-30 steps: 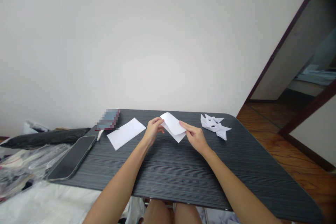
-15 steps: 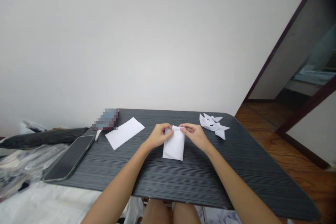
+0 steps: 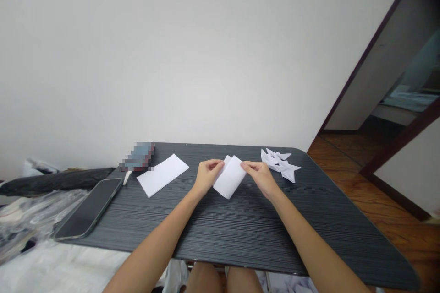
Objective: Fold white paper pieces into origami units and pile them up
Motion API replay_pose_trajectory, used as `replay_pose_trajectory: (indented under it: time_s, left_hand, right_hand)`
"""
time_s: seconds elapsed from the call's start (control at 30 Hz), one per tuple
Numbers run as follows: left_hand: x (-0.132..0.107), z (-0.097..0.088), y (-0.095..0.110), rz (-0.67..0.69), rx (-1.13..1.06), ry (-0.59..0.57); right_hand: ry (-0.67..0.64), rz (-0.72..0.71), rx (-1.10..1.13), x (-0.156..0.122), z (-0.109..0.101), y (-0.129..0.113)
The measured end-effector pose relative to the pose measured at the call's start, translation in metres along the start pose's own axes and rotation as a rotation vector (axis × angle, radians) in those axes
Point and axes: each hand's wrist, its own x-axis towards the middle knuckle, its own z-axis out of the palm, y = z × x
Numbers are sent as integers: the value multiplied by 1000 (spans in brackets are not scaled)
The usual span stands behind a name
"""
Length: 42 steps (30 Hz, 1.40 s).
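A small sheet of white paper (image 3: 229,179), bent over on itself, is held tilted just above the dark table. My left hand (image 3: 207,175) pinches its left edge between thumb and fingers. On the opposite side, my right hand (image 3: 258,174) grips the upper right corner in a pinch. To the left lies a stack of white paper (image 3: 162,176), flat on the table. Folded white paper pieces (image 3: 279,163) with pointed tips rest beyond my right hand.
The black wood-grain table (image 3: 240,238) stands against a pale wall. A smartphone (image 3: 90,209) lies at its left edge, and a pixelated object (image 3: 138,156) sits behind it. Plastic-wrapped items (image 3: 34,215) are piled left of the table. Wooden floor (image 3: 354,183) shows at right.
The paper in my hands has turned from roughly upright to slanted, its lower end lifted. My right hand's grip has shifted to a corner, and both hands are slightly farther apart.
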Motion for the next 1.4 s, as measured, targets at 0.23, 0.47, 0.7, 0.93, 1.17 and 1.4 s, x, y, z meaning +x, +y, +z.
replay_pose_trajectory:
  time_s: [0.23, 0.47, 0.7, 0.93, 1.17, 1.4]
  left_hand:
    - [-7, 3, 8, 119, 106, -41]
    - [-11, 5, 8, 206, 231, -16]
    - [-14, 6, 13, 263, 314, -35]
    - [-15, 6, 13, 308, 371, -41]
    - [-15, 5, 13, 337, 418, -53]
    - [-14, 3, 12, 325, 432, -72]
  right_hand:
    - [-46, -116, -165, -4, 6, -7]
    - [-97, -219, -213, -5, 9, -7]
    - [-87, -231, -232, -6, 10, -8]
    - [-83, -246, -273, -6, 10, -9]
    - [-75, -243, -286, -6, 9, -8]
    - [-74, -155, -174, -5, 9, -8]
